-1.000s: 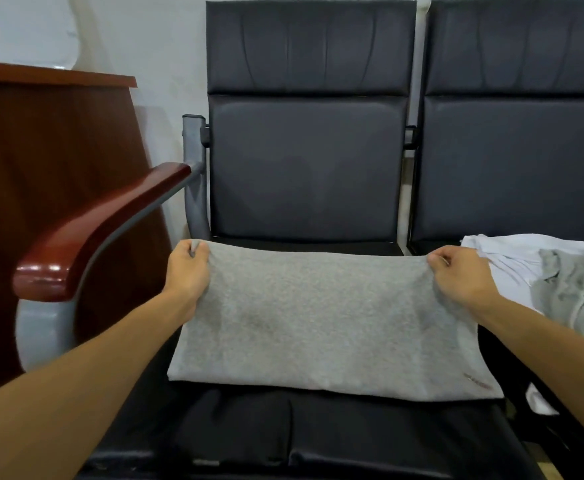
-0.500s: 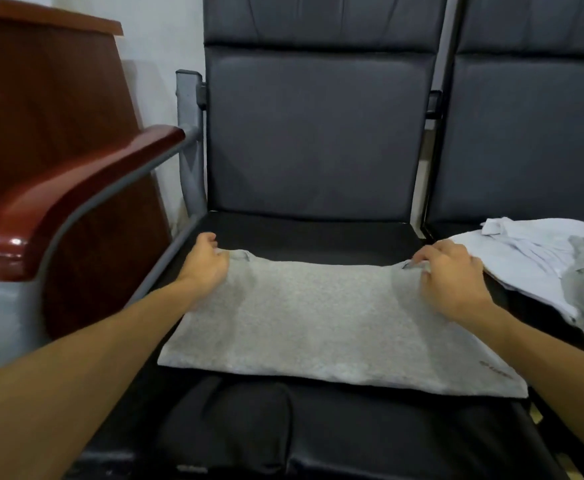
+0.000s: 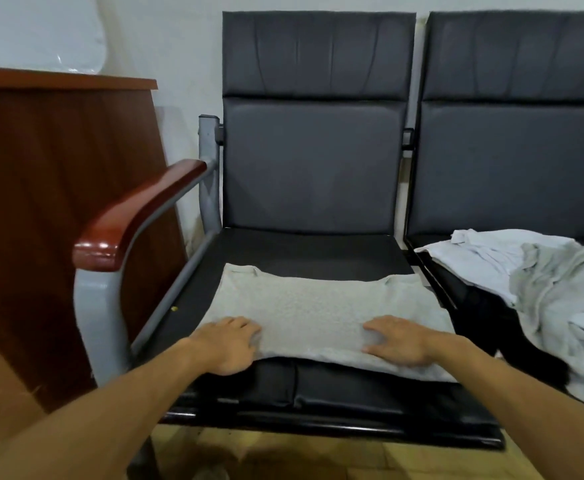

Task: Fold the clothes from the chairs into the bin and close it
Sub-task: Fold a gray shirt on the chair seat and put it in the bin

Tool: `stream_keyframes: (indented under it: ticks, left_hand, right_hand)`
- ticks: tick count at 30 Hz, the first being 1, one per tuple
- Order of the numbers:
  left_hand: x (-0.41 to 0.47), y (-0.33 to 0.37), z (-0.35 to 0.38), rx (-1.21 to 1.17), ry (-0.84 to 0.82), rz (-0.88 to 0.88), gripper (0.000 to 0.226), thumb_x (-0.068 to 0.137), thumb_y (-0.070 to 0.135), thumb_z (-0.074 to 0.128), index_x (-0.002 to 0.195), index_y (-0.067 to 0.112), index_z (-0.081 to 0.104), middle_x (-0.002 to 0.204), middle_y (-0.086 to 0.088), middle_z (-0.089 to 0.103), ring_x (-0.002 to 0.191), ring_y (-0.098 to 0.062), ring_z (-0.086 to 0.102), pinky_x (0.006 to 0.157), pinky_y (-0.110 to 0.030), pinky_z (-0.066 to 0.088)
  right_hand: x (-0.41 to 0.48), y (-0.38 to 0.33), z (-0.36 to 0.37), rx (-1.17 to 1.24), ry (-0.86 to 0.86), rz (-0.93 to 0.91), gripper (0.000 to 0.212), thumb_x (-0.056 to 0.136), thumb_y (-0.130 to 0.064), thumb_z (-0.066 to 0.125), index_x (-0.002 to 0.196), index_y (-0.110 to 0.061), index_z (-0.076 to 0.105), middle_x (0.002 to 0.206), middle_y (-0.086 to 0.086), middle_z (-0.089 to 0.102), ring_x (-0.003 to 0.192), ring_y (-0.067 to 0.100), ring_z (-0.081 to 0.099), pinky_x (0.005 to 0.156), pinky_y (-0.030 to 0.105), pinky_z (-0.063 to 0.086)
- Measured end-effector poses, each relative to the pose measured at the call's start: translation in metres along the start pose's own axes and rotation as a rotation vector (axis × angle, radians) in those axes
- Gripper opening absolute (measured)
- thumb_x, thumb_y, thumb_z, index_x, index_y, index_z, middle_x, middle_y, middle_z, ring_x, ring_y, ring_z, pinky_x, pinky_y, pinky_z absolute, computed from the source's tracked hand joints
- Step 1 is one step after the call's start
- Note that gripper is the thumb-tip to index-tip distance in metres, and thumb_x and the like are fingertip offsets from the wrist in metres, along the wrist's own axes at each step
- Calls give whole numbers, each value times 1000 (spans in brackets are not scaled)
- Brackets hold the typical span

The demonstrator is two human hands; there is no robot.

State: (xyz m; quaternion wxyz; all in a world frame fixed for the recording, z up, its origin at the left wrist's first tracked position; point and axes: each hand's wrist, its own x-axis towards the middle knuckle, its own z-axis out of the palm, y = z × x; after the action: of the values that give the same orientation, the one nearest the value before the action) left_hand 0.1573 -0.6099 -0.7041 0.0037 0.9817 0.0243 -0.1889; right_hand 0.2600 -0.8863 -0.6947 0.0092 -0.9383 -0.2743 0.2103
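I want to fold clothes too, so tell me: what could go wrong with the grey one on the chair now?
1. The left hand and right hand rest only on the near edge of the folded grey garment. Lifted from there, its far half might flop open.
2. The pile of white and grey clothes on the next chair spills toward the seat's front and could slide off.

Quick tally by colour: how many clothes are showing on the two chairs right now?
Grey: 2, the folded grey garment on the left chair and a crumpled grey garment on the right chair.
White: 1, a crumpled white garment.
Black: 1, what looks like a black garment.
Total: 4 showing; the pile may hide more.
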Motion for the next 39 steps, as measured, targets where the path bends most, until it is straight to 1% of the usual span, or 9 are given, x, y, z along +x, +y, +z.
stream_keyframes:
  ticks: [6,10,17,21,24,29,32,35,39]
  left_hand:
    - [-39,6,-1,83,73,73,46,101,37,32,144,20,34,142,-1,40,124,-19,43,105,-37,37]
    - [-41,2,0,-101,163,45,37,103,37,28,129,24,50,129,5,50,115,-13,48,102,-35,40]
    - [-30,-22,3,-80,402,-446,36,101,30,35,132,13,45,135,-7,46,124,-23,46,100,-39,43]
    - [-18,-27,7,-14,304,-511,64,95,58,41,139,11,38,143,-10,40,133,-26,38,107,-40,36]
    - [-11,-19,5,-57,255,-532,60,95,53,46,138,12,42,144,-13,37,133,-28,36,109,-41,34]
    - [-5,-6,-4,-468,297,-574,40,99,24,43,133,5,42,138,-14,42,119,-31,51,97,-40,46]
    - [-8,-4,-11,-821,345,-553,26,97,14,44,119,2,51,118,-13,56,102,-28,56,85,-36,47]
    - [-20,10,-24,-1307,422,-502,13,94,12,56,106,7,53,92,-7,57,83,-22,57,72,-33,48]
    - [-27,33,-42,-1749,527,-408,17,92,20,64,95,5,57,91,-14,64,78,-25,63,63,-31,51]
  right_hand:
    - [-31,-5,15,83,21,-54,61,99,-48,42,151,-19,27,158,2,25,144,18,25,119,30,17]
    - [-39,-9,15,69,12,-37,59,99,-47,42,150,-21,28,154,3,30,140,21,32,117,33,24]
    - [-23,-29,9,-50,80,41,42,99,-47,38,129,-20,50,132,6,45,118,24,48,103,38,37]
    - [-2,-40,11,-27,162,4,39,99,-42,41,127,-18,51,131,6,41,122,26,45,106,41,36]
    - [12,-49,12,13,122,-75,37,99,-37,42,131,-19,49,132,6,41,123,26,45,108,40,35]
    - [21,-57,13,-14,99,-121,34,101,-31,39,128,-17,53,128,8,46,117,26,49,105,37,38]
    - [18,-49,11,25,111,-143,34,100,-33,43,129,-21,53,128,4,47,119,23,49,105,35,38]
    - [8,-41,7,77,106,-170,42,99,-35,46,139,-22,43,135,4,45,125,21,47,108,35,36]
    - [-13,-26,5,92,147,-192,49,99,-33,48,145,-25,32,137,3,46,127,18,44,107,30,35]
